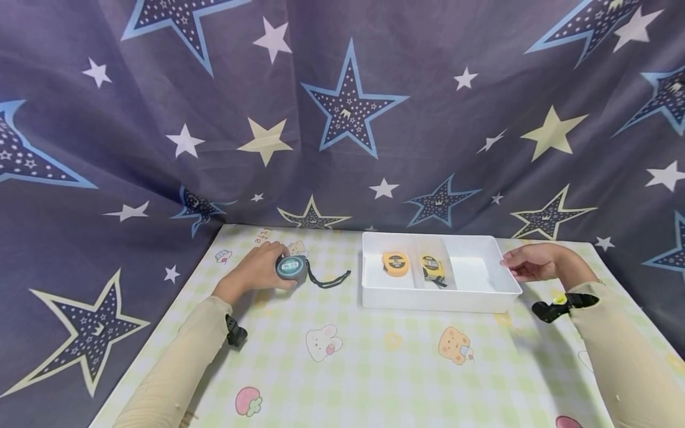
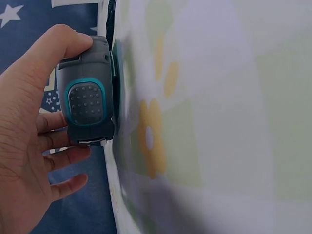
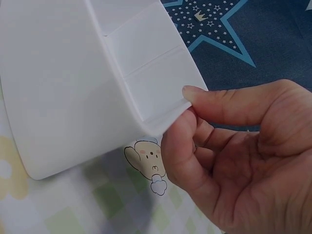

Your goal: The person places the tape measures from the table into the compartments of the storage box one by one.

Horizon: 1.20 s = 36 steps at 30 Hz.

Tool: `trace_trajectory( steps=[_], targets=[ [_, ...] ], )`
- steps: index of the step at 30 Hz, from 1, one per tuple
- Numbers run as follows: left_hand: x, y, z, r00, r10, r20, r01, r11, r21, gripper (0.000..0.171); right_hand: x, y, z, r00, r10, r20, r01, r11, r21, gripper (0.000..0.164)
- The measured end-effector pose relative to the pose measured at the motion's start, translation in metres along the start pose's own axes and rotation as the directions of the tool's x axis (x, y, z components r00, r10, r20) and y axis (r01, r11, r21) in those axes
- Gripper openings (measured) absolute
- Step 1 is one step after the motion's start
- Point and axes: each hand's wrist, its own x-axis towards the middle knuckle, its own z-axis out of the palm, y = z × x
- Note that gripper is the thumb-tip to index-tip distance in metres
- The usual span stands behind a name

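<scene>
Left hand (image 1: pixel 262 267) stretched way out near far-left corner of table (image 1: pixel 393 380), thumb and fingers gripping grey-teal tape measure (image 1: pixel 291 268) there. Right hand (image 1: pixel 536 262) just pinching right rim of white tray (image 1: pixel 439 301).

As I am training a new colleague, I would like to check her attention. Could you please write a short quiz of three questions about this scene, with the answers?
1. True or false: the right hand pinches the rim of the white rectangular plastic box.
2. The left hand holds: A) a wooden ruler; B) a grey rounded tape measure with teal trim; C) a pair of scissors.
3. How many tape measures lie inside the box?

Key:
1. True.
2. B.
3. Two: an orange-yellow rounded tape measure and a yellow-and-black tape measure.
</scene>
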Motion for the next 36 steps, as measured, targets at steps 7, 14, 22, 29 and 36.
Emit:
trace_trajectory(
  steps=[7, 14, 22, 29, 36],
  targets=[
    [0.001, 0.000, 0.003, 1.000, 0.007, -0.022, -0.007, 1.000, 0.006, 0.064, 0.000, 0.000, 0.000, 1.000, -0.001, -0.001, 0.001, 1.000, 0.001, 0.019],
    [0.002, 0.000, 0.002, 1.000, -0.012, -0.026, 0.013, 1.000, 0.026, 0.064, 0.002, 0.000, 0.000, 1.000, 0.005, -0.005, -0.005, 1.000, 0.000, 0.020],
    [0.003, -0.001, 0.006, 0.998, 0.009, -0.057, -0.005, 0.998, 0.070, 0.063, 0.004, 0.003, -0.002, 1.000, -0.002, -0.005, 0.002, 1.000, -0.011, 0.020],
    [0.004, -0.003, 0.010, 0.996, 0.044, -0.080, -0.036, 0.994, 0.101, 0.063, 0.004, 0.003, -0.002, 1.000, 0.001, -0.007, -0.001, 1.000, -0.001, 0.020],
    [0.004, -0.001, 0.012, 0.996, 0.047, -0.074, -0.039, 0.993, 0.112, 0.067, 0.001, 0.001, 0.000, 1.000, 0.002, -0.005, -0.002, 1.000, 0.002, 0.020]
  ],
)
